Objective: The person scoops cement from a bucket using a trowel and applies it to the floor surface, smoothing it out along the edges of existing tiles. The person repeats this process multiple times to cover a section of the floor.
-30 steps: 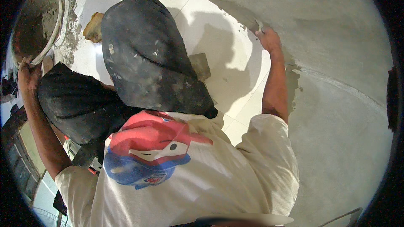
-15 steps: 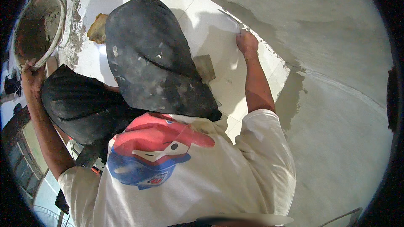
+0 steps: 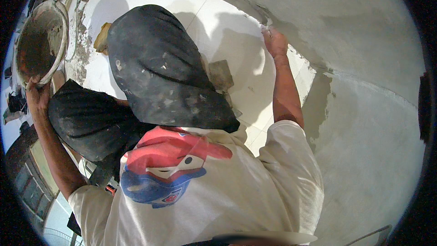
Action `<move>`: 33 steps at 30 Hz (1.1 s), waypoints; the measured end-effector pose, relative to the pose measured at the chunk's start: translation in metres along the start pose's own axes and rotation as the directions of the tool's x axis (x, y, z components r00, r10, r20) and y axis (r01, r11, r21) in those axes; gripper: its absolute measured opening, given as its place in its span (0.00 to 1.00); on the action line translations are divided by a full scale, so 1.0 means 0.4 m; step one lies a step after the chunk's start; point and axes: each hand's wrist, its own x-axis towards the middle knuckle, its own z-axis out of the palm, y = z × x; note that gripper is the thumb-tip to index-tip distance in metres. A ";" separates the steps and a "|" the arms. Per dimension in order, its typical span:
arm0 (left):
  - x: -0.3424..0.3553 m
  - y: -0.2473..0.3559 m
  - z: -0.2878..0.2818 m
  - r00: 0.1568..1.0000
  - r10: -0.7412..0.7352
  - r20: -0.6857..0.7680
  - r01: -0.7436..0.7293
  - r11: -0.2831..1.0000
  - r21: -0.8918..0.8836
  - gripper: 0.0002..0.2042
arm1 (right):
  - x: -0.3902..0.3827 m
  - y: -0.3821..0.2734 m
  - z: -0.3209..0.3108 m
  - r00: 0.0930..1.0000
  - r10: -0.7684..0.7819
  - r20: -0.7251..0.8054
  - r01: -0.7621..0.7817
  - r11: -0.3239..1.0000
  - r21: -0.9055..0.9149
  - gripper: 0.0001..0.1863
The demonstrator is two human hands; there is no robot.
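My left hand [image 3: 38, 94] is closed on the near rim of a round, cement-stained basin [image 3: 63, 48], which is tilted with its mouth in view. Grey residue coats the inside of the basin. Far out to the right, my right hand [image 3: 276, 43] is closed round a trowel [image 3: 267, 20] at the foot of the grey plastered wall [image 3: 355, 32]. The trowel's handle is mostly hidden in my fist, and its thin blade is hard to make out against the wall. My knees, in dark, stained trousers [image 3: 154, 64], are bent between my arms.
Pale floor tiles [image 3: 205, 11] run along the wall, with grey mortar smears [image 3: 81, 50] near the basin. A yellowish-brown piece [image 3: 102, 38] lies beyond my knee. A grey square piece [image 3: 221, 75] is beside my leg. A damp, darker patch [image 3: 318, 102] marks the wall's base.
My right hand has shifted slightly right and toward the wall, and the trowel's blade now lies against the wall. The basin and my left hand sit a little lower in view.
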 end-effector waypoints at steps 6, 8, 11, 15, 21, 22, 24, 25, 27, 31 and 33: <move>-0.001 0.004 -0.007 0.997 0.010 0.072 -0.008 1.000 -0.024 0.05 | -0.070 0.086 -0.068 0.993 0.031 -0.111 -0.028 0.999 0.029 0.23; 0.004 0.000 -0.017 0.999 0.001 0.042 -0.001 1.000 0.007 0.05 | -0.070 0.093 -0.072 0.996 0.001 -0.090 0.000 1.000 0.001 0.22; 0.013 0.002 -0.015 0.999 0.011 0.033 -0.013 0.998 0.057 0.06 | -0.051 0.062 -0.083 0.999 -0.044 -0.021 0.043 0.999 -0.031 0.22; 0.046 -0.011 -0.053 0.986 0.129 0.108 -0.147 0.972 0.183 0.07 | 0.000 0.065 -0.117 1.000 -0.024 0.005 0.024 0.996 -0.086 0.23; 0.007 0.003 -0.017 0.998 -0.031 0.051 0.035 0.996 -0.078 0.07 | -0.005 0.039 -0.172 0.998 -0.059 0.028 0.055 0.989 0.136 0.24; 0.009 0.007 -0.033 0.998 -0.030 0.061 0.035 0.996 -0.083 0.07 | 0.008 0.027 -0.175 0.993 -0.082 0.083 0.067 0.984 0.164 0.24; 0.006 -0.005 -0.024 0.997 -0.040 0.062 0.046 0.994 -0.103 0.06 | 0.040 0.026 -0.156 0.979 -0.095 0.181 0.078 0.992 0.099 0.25; 0.006 -0.009 -0.008 0.998 -0.043 0.051 0.049 0.992 -0.118 0.06 | 0.058 0.034 -0.140 0.969 -0.095 0.226 0.082 0.994 0.067 0.25; 0.012 -0.009 0.000 0.997 -0.038 0.067 0.045 0.993 -0.112 0.05 | 0.076 0.049 -0.105 0.970 -0.072 0.232 0.079 0.997 -0.022 0.25; -0.027 -0.012 0.044 1.000 -0.015 0.011 0.016 0.998 -0.062 0.03 | 0.083 0.106 -0.077 0.933 0.104 0.344 -0.061 0.989 -0.135 0.27; -0.029 -0.024 0.028 0.998 0.054 0.027 -0.055 0.997 0.062 0.04 | 0.055 0.169 -0.098 0.932 0.075 0.355 0.008 0.974 -0.228 0.26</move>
